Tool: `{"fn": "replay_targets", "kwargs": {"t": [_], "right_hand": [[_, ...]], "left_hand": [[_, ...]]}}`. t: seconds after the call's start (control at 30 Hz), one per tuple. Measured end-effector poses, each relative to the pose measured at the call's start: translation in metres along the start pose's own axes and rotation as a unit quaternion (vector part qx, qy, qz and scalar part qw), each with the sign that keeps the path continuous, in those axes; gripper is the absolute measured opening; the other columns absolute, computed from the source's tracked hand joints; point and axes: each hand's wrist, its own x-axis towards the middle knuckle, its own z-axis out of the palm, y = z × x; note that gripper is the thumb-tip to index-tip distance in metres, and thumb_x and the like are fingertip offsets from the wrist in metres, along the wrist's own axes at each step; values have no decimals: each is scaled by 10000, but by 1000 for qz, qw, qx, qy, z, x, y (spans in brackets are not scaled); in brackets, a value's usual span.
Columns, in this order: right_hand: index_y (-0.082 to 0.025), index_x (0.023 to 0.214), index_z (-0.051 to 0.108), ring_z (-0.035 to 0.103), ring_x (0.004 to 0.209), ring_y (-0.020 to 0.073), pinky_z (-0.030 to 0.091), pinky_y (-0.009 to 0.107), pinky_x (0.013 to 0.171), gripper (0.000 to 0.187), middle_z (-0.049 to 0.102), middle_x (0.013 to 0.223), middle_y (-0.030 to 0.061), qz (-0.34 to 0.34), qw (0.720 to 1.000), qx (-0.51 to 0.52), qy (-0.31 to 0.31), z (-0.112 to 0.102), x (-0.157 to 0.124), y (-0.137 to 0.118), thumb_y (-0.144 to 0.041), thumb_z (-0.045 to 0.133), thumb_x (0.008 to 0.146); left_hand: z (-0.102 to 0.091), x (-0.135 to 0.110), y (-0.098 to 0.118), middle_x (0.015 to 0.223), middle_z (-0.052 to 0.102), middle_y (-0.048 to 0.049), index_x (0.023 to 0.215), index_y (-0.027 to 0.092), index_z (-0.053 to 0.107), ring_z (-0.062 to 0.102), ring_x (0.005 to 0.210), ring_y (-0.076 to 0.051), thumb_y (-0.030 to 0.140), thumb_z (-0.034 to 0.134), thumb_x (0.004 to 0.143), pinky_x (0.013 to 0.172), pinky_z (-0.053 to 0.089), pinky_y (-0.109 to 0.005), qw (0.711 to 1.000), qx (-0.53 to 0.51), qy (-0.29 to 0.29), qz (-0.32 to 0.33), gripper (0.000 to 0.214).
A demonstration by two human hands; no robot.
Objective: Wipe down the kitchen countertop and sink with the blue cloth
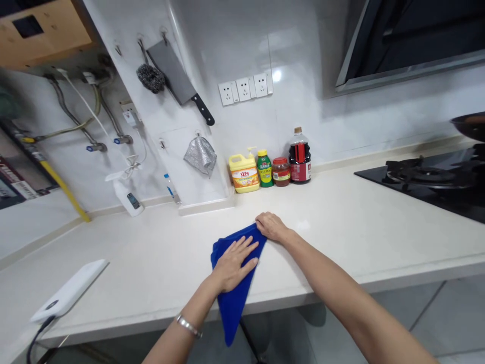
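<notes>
A blue cloth [234, 298] lies folded on the white countertop, and its pointed lower end hangs over the front edge. My left hand [235, 264] rests flat on top of it with the fingers spread; a silver bracelet circles that wrist. At the cloth's upper right corner, my right hand [271, 226] has its fingers curled closed on the fabric. The part of the cloth beneath my left palm is hidden.
Along the back wall stand a yellow detergent jug [244, 174], a green bottle [264, 169], a red-lidded jar [281, 172] and a dark sauce bottle [299, 156]. A cleaver [176, 76] hangs above. Right is a gas stove [428, 174]; left, a white power bank [71, 290] and spray bottle [127, 196].
</notes>
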Motion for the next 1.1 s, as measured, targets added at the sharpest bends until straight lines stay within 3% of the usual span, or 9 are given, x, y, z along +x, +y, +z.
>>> {"fn": "replay_targets", "kwargs": {"t": [0.23,0.33,0.5,0.6,0.7,0.77,0.83,0.93,1.1], "right_hand": [[-158,1121,694,606,1077,224,441,325,960,315,693,1097,126,13,999,-35,17,1,-1,0,-345,480,986],[-193,1056,725,616,1023,209,451,314,935,277,704,1027,88,17,999,-39,15,4,3,7,-375,541,957],[-189,997,717,618,987,215,472,338,929,248,687,999,88,41,998,-46,24,0,6,20,-337,522,956],[-177,1164,652,593,1098,255,471,407,990,318,636,1157,144,44,992,-42,110,-5,3,12,-300,429,974],[-195,1335,549,531,1264,269,420,455,1110,408,578,1338,158,-27,980,23,197,2,-6,-22,-355,421,982],[-200,1421,482,440,1388,265,357,469,1183,486,522,1453,143,-85,986,53,132,15,-14,-55,-426,420,996],[-202,1486,425,293,1490,277,257,501,1238,568,419,1557,129,-168,985,42,-14,27,-22,-85,-492,420,998],[-206,1544,345,167,1528,302,167,542,1255,645,252,1632,139,-182,972,16,-147,31,-35,-107,-566,363,1010],[-230,1554,327,145,1530,289,161,544,1254,635,210,1639,128,-59,990,-32,-121,3,-70,-64,-578,298,1023]], "left_hand": [[-10,28,-39,1613,333,-46,1457,268,484,262,1506,-213,504,381,986,1270,218,-437,996,6,84,5,537],[-13,28,-62,1623,312,-57,1486,207,434,236,1515,-200,458,352,987,1274,204,-417,983,-40,172,-52,565],[-20,25,-87,1403,606,-99,1478,166,422,554,1308,-218,421,346,979,1175,392,-374,956,-121,220,-150,566],[-24,25,-92,1280,688,-71,1447,199,463,625,1202,-233,368,392,960,1100,455,-369,948,-134,232,-172,520],[-28,25,-96,1215,715,-75,1455,200,443,641,1158,-260,328,347,968,1065,468,-410,926,-138,276,-217,513],[-30,25,-101,1180,723,-97,1443,183,459,636,1159,-279,306,325,967,1055,465,-430,911,-136,300,-249,509],[-30,24,-105,1149,731,-111,1413,173,501,638,1157,-281,287,325,963,1040,471,-418,904,-132,305,-267,497],[-28,22,-110,1127,739,-115,1357,172,569,642,1150,-272,270,334,955,1039,469,-394,908,-123,295,-270,475],[-24,16,-113,1179,730,-89,1280,199,640,633,1162,-255,280,334,950,1041,464,-369,915,-114,282,-264,457]]}}
